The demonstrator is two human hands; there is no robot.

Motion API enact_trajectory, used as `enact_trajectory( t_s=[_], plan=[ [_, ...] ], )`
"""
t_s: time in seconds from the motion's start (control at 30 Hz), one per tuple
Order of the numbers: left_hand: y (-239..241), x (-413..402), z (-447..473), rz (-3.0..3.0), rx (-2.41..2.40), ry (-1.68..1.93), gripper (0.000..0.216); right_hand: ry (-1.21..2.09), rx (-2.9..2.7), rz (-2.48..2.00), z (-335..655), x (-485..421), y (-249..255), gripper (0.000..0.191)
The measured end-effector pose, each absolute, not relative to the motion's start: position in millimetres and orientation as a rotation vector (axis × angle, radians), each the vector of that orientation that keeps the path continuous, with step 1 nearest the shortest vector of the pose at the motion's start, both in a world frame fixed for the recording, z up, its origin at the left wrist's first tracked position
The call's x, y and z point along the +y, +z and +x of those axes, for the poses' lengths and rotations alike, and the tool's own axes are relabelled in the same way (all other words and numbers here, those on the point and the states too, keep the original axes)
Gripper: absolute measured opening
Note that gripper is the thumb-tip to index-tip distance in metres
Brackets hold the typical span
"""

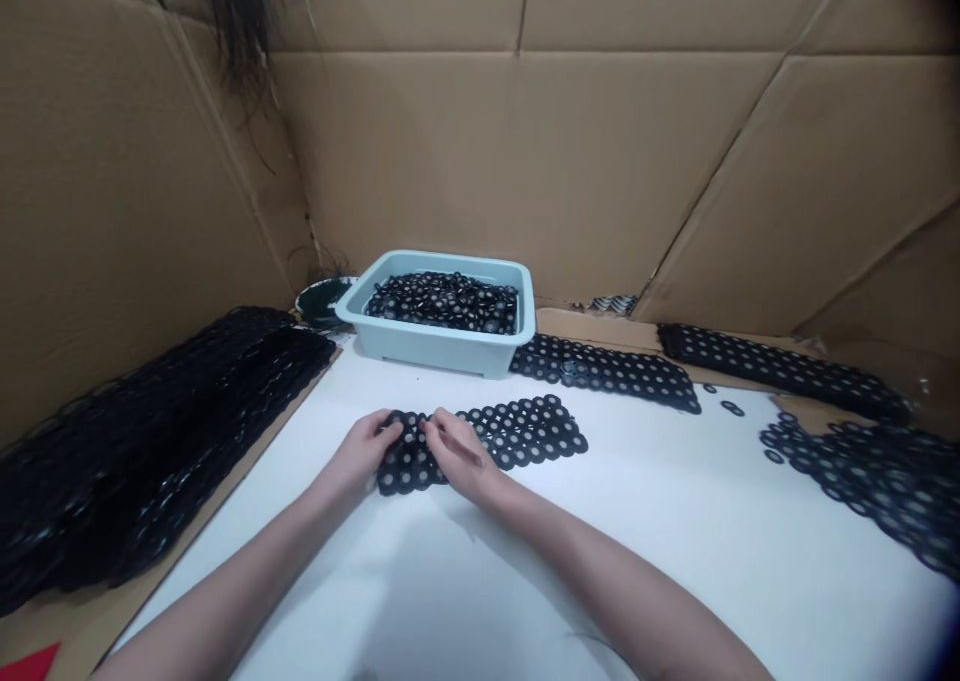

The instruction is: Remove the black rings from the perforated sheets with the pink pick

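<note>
Head view: black ring-mesh piece [487,441] lies flat on white worktop [465,571], its near end pinched by left hand [362,451] and right hand [457,449], fingers nearly closed on the mesh, hands almost touching. Risk: the thin links could tear under uneven pulling, and a loose edge could snag the neighbouring mesh strip [600,373] beside the light-blue plastic tub [435,353].
</note>
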State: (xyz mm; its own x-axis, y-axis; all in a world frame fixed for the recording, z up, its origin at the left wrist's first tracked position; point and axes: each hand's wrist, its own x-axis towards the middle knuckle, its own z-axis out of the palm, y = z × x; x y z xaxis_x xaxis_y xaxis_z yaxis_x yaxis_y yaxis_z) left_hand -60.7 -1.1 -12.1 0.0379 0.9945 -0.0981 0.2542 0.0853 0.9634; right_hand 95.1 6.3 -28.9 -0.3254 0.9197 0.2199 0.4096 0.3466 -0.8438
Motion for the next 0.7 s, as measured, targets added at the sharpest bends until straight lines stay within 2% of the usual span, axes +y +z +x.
enact_trajectory(
  t_s=[0.27,0.7],
  plan=[
    [-15.1,11.9,-79.1,1.236,1.393,0.955,0.027,1.144,-1.806,-1.057,99.5,2.7,-23.0,0.026],
    [-10.5,12.1,-82.0,1.295,1.412,0.794,0.028,1.076,-1.852,-1.159,83.6,3.2,-25.2,0.026]
  ],
)
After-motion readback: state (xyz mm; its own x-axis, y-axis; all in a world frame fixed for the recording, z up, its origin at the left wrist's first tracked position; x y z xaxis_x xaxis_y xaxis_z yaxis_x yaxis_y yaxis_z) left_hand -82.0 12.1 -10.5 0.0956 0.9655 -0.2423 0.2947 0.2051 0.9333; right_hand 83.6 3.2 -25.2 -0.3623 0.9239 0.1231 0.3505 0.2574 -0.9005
